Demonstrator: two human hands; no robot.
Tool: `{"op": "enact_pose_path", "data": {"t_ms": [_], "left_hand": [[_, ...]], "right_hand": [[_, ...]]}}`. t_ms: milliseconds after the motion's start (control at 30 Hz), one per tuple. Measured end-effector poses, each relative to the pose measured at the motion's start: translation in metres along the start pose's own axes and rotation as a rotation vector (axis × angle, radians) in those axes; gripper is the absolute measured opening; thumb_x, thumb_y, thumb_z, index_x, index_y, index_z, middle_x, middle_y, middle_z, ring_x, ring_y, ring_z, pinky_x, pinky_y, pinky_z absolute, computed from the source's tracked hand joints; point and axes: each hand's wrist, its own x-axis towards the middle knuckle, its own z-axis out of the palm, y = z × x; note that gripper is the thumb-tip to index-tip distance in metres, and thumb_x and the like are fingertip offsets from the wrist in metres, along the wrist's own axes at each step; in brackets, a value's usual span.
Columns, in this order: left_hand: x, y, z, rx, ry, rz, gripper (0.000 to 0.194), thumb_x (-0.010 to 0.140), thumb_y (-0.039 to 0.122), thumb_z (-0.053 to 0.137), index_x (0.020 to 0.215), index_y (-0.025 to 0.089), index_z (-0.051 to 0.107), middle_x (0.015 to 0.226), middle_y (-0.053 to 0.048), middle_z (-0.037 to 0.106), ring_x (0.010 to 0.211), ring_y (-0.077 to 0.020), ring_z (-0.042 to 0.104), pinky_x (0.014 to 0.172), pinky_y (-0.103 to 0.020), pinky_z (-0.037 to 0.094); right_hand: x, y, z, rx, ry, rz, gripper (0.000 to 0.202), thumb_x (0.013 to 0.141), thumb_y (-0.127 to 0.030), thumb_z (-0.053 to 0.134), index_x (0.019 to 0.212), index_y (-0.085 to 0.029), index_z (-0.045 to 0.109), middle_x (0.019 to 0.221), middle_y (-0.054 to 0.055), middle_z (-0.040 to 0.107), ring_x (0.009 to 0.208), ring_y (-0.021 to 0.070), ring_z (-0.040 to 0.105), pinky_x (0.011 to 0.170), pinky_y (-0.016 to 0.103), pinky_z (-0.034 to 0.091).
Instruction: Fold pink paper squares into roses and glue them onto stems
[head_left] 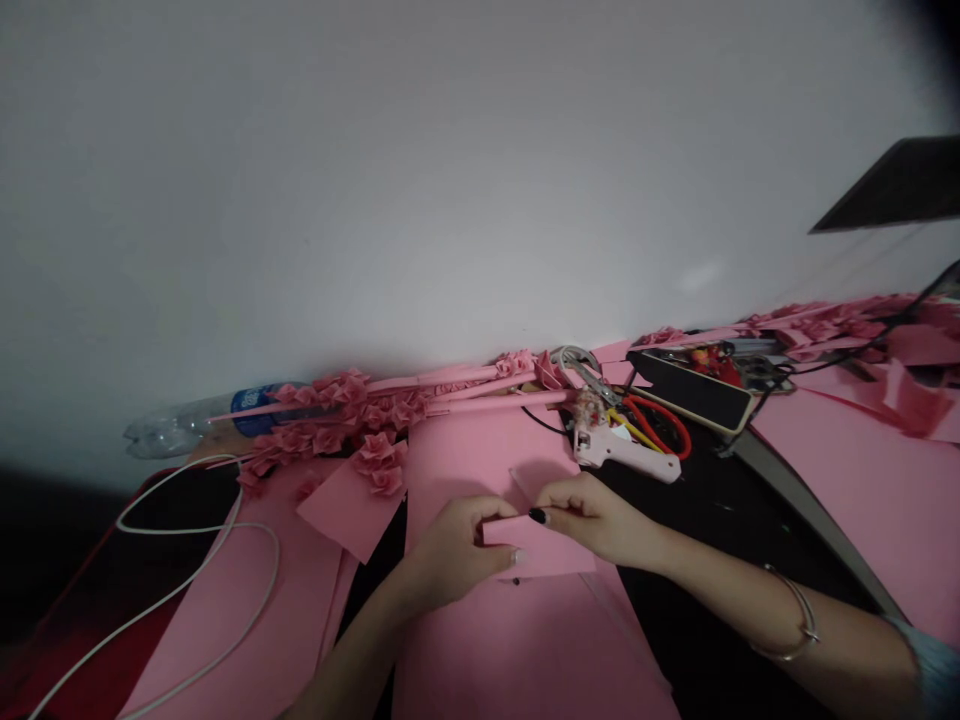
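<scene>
A small pink paper piece point(544, 552) is held between both hands, above a large pink sheet point(465, 655). My left hand point(457, 550) grips its left edge, with the thumb on the near face and fingers behind. My right hand point(589, 515) pinches the upper edge near the middle, its dark-nailed thumb at the paper. The fingertips of the two hands are close together but apart. Just beyond my right hand lies a white glue gun point(626, 453).
Pink paper flowers point(379, 462) and rolled paper sticks point(495, 402) lie along the wall. Red-handled scissors point(660, 425) and a black case point(690, 390) are at the right back. A plastic bottle point(176, 428) and white cable point(274, 575) are left.
</scene>
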Motion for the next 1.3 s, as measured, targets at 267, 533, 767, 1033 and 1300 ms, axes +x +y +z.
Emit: {"op": "enact_pose_path", "data": {"t_ms": [267, 533, 767, 1033, 1300], "left_hand": [[-0.001, 0.003, 0.001, -0.021, 0.004, 0.029, 0.003, 0.070, 0.017, 0.059, 0.071, 0.016, 0.062, 0.066, 0.002, 0.053, 0.064, -0.0144, 0.047, 0.055, -0.023, 0.033], [0.000, 0.005, 0.006, -0.164, 0.015, 0.046, 0.015, 0.080, 0.026, 0.056, 0.073, 0.015, 0.063, 0.063, 0.002, 0.054, 0.060, -0.0128, 0.046, 0.055, -0.024, 0.033], [0.002, 0.003, 0.006, -0.146, 0.066, -0.002, 0.016, 0.076, 0.029, 0.059, 0.067, 0.016, 0.060, 0.058, 0.003, 0.050, 0.055, -0.0117, 0.043, 0.052, -0.023, 0.030], [0.004, 0.000, -0.003, -0.026, 0.135, 0.028, 0.031, 0.080, 0.035, 0.053, 0.057, 0.020, 0.040, 0.053, 0.006, 0.034, 0.052, -0.0107, 0.033, 0.049, -0.024, 0.025], [0.001, 0.000, -0.008, -0.012, 0.206, 0.064, 0.036, 0.085, 0.037, 0.050, 0.057, 0.021, 0.033, 0.054, 0.007, 0.030, 0.052, -0.0103, 0.031, 0.050, -0.024, 0.025]], "right_hand": [[0.000, 0.005, 0.001, 0.000, 0.011, -0.014, 0.034, 0.089, -0.034, 0.052, 0.062, -0.016, 0.048, 0.058, -0.006, 0.032, 0.054, 0.0088, 0.030, 0.050, 0.022, 0.025], [-0.002, 0.001, 0.004, -0.080, -0.022, -0.043, 0.028, 0.088, -0.026, 0.050, 0.062, -0.016, 0.047, 0.057, -0.006, 0.034, 0.054, 0.0086, 0.030, 0.050, 0.021, 0.025], [-0.002, 0.002, 0.003, -0.076, -0.035, -0.057, 0.030, 0.090, -0.027, 0.049, 0.062, -0.016, 0.044, 0.057, -0.006, 0.033, 0.054, 0.0083, 0.029, 0.049, 0.021, 0.024], [-0.002, 0.005, 0.004, 0.005, 0.036, -0.039, 0.042, 0.089, -0.039, 0.055, 0.058, -0.018, 0.036, 0.055, -0.008, 0.027, 0.052, 0.0075, 0.023, 0.047, 0.021, 0.020], [-0.001, 0.005, 0.001, 0.089, 0.143, 0.001, 0.051, 0.088, -0.051, 0.054, 0.053, -0.020, 0.033, 0.047, -0.009, 0.028, 0.043, 0.0057, 0.025, 0.043, 0.020, 0.019]]}}
